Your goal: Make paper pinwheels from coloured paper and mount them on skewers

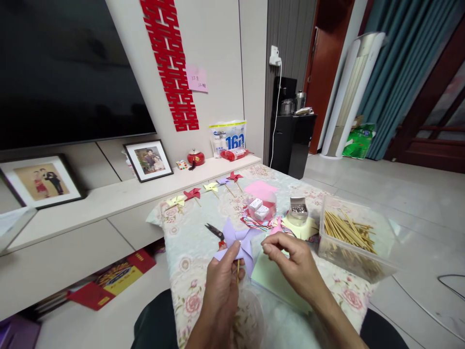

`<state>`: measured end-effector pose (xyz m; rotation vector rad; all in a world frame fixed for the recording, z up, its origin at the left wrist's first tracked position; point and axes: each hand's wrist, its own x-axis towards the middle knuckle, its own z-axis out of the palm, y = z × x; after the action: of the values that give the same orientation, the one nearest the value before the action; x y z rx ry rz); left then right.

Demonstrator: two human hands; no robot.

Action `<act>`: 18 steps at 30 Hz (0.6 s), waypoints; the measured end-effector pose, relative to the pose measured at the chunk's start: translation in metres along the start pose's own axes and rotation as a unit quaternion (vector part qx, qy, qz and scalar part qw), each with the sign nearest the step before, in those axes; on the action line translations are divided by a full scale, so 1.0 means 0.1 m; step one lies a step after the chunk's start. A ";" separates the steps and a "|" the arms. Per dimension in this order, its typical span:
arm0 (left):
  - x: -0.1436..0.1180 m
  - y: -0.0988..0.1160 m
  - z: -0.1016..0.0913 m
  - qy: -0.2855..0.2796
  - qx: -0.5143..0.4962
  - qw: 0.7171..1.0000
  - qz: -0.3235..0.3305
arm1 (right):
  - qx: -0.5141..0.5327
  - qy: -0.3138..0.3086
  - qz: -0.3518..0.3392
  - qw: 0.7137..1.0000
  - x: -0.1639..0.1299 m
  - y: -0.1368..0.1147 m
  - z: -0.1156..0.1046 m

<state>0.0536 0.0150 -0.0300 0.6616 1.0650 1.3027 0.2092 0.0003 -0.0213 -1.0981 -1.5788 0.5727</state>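
The left hand [223, 286] holds a purple pinwheel [238, 242] by its thin stick, up over the flowery tabletop [189, 252]. The right hand [290, 264] pinches its fingers together beside the wheel; I cannot tell if something tiny is between them. It looks like the fixing step, so the wheel must be held very still.

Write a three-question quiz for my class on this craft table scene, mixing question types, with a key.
1. True or false: the left hand holds the purple pinwheel by its stick.
2. Where are the wooden sticks kept? A) clear plastic box B) glass jar C) red tin
3. Which tool lies on the tablecloth just beyond the purple pinwheel?

Key
1. True.
2. A, the clear plastic box by the right hand.
3. The scissors.
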 end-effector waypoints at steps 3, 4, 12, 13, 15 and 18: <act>0.01 -0.01 0.03 -0.013 -0.071 0.997 -0.028 | 0.063 -0.045 0.094 0.993 -0.01 0.08 0.10; 0.01 -0.01 0.04 -0.016 -0.087 0.995 -0.036 | 0.087 -0.049 0.119 0.988 -0.01 0.11 0.13; -0.01 -0.09 0.05 -0.018 -0.110 0.992 -0.063 | 0.261 -0.066 0.217 0.938 0.03 0.21 0.23; -0.02 -0.10 0.05 -0.017 -0.108 0.992 -0.067 | 0.270 -0.067 0.222 0.934 0.03 0.21 0.23; -0.02 -0.11 0.05 -0.013 -0.102 0.992 -0.074 | 0.284 -0.069 0.231 0.928 0.04 0.23 0.23; -0.01 -0.13 0.05 -0.010 -0.098 0.992 -0.076 | 0.292 -0.069 0.235 0.925 0.04 0.25 0.23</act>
<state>0.0637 0.0122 -0.0389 0.4359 0.9375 1.2467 0.1963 0.0190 -0.0469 -0.9763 -1.1266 1.3702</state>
